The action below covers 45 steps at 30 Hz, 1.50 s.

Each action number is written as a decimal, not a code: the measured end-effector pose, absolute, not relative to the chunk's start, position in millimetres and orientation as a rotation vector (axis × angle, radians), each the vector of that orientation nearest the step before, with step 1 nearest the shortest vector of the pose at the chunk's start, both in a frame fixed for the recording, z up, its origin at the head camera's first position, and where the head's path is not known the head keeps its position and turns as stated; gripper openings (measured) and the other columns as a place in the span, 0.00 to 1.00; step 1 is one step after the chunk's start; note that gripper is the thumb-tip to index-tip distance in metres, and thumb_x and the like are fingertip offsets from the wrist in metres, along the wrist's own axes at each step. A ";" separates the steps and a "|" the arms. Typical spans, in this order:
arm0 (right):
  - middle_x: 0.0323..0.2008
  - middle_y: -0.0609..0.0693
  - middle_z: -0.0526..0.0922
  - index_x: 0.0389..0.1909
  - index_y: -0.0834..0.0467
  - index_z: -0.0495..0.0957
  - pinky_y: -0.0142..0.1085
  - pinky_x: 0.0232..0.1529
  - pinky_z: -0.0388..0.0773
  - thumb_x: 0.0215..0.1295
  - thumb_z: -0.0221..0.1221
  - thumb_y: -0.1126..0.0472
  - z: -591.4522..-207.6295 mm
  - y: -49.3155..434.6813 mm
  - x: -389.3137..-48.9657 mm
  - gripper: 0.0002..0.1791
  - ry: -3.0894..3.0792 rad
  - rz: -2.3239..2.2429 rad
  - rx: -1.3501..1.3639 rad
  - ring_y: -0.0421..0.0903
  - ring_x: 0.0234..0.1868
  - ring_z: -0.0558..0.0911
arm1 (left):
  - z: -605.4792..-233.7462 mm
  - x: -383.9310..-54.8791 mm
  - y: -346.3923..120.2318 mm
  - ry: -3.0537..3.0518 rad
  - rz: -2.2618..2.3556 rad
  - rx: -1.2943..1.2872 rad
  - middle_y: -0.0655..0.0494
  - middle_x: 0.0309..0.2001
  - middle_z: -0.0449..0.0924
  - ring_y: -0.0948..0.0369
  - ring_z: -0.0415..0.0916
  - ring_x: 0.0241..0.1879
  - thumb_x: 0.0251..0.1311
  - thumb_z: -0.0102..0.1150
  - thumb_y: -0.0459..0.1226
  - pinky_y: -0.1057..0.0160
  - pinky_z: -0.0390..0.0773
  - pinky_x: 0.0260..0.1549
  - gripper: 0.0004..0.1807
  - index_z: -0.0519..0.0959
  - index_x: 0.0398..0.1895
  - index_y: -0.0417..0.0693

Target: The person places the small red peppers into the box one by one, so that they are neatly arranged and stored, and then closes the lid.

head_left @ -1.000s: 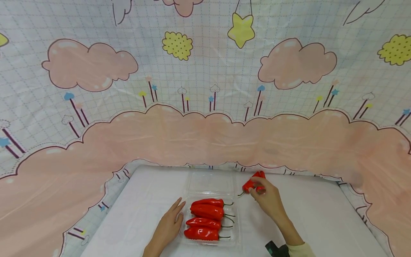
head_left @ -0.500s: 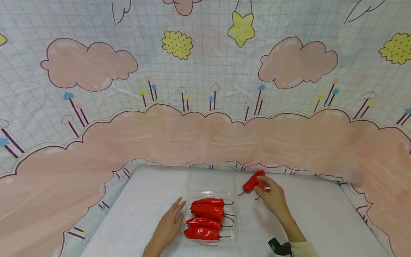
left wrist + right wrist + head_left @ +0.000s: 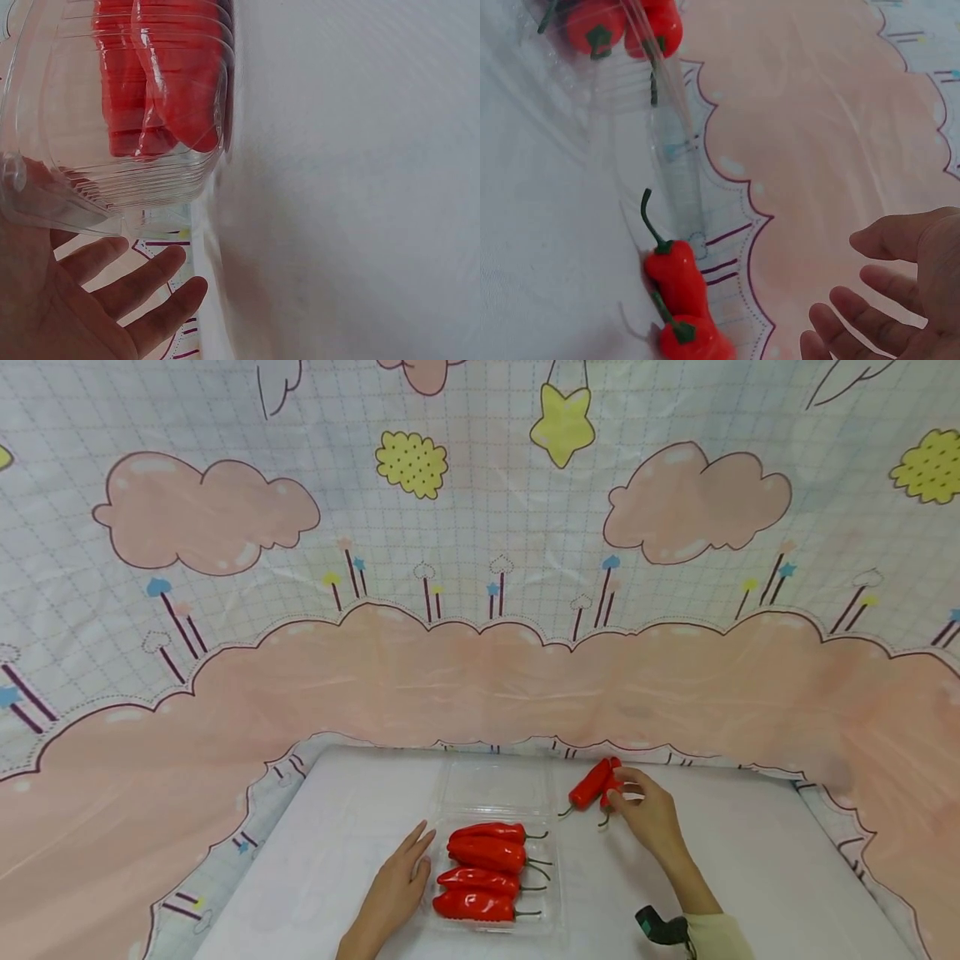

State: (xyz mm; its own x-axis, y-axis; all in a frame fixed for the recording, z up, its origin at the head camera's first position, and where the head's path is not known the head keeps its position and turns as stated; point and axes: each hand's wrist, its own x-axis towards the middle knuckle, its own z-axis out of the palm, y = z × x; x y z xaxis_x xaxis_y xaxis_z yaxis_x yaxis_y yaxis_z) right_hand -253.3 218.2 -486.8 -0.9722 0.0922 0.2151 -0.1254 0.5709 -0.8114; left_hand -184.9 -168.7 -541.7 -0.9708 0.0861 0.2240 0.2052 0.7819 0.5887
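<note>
Several red peppers (image 3: pixel 480 881) with green stems lie side by side in a clear plastic container (image 3: pixel 553 906), whose lid (image 3: pixel 491 787) is folded back behind it. My left hand (image 3: pixel 393 885) rests at the container's left side, fingers extended; in the left wrist view the fingers (image 3: pixel 142 289) spread beside the ridged wall. Two loose peppers lie at the table's back: one pepper (image 3: pixel 589 785) slants left, and another pepper (image 3: pixel 606 799) is partly covered by my right hand (image 3: pixel 652 814). In the right wrist view its relaxed fingers (image 3: pixel 859 319) hold nothing and are apart from both peppers.
A white cloth covers the table (image 3: pixel 735 860). Behind it hangs a curtain (image 3: pixel 480 681) printed with clouds and stars. A small dark device (image 3: pixel 660 927) sits at my right wrist.
My right hand has shifted to the right, uncovering more of the two loose peppers and the nearer one's stem. My left hand and the container have stayed put.
</note>
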 end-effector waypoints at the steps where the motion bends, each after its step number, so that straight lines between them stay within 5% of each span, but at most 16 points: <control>1: 0.55 0.59 0.82 0.59 0.61 0.76 0.19 0.44 0.75 0.66 0.61 0.61 -487.6 219.5 -254.5 0.21 -2.575 1.355 0.022 0.56 0.54 0.81 | -541.4 -185.0 -168.7 -2.788 -0.953 -0.232 0.50 0.72 0.66 0.46 0.72 0.65 0.68 0.52 0.33 0.42 0.73 0.61 0.23 0.73 0.66 0.45; 12: 0.59 0.63 0.78 0.61 0.63 0.73 0.50 0.53 0.82 0.67 0.59 0.61 -497.4 228.5 -266.0 0.23 -2.639 1.321 -0.006 0.60 0.56 0.79 | -538.6 -186.2 -168.1 -2.789 -0.955 -0.237 0.50 0.72 0.66 0.47 0.72 0.66 0.68 0.52 0.34 0.42 0.73 0.61 0.23 0.73 0.66 0.46; 45: 0.60 0.71 0.73 0.68 0.64 0.62 0.54 0.50 0.79 0.65 0.58 0.55 -527.7 234.0 -310.7 0.33 -2.861 1.192 -0.158 0.64 0.54 0.76 | -540.5 -185.9 -168.3 -2.820 -0.938 -0.211 0.50 0.72 0.66 0.47 0.72 0.65 0.68 0.52 0.34 0.41 0.74 0.61 0.23 0.72 0.67 0.47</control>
State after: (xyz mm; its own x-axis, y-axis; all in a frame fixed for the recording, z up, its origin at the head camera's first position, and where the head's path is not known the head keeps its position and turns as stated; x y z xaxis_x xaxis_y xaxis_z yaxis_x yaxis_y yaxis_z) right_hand -310.7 234.0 -527.7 -0.9941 0.1081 -0.0040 0.0790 0.7001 -0.7097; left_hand -185.9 -168.3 -540.5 -0.9768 0.0826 0.1974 0.1844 0.7930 0.5807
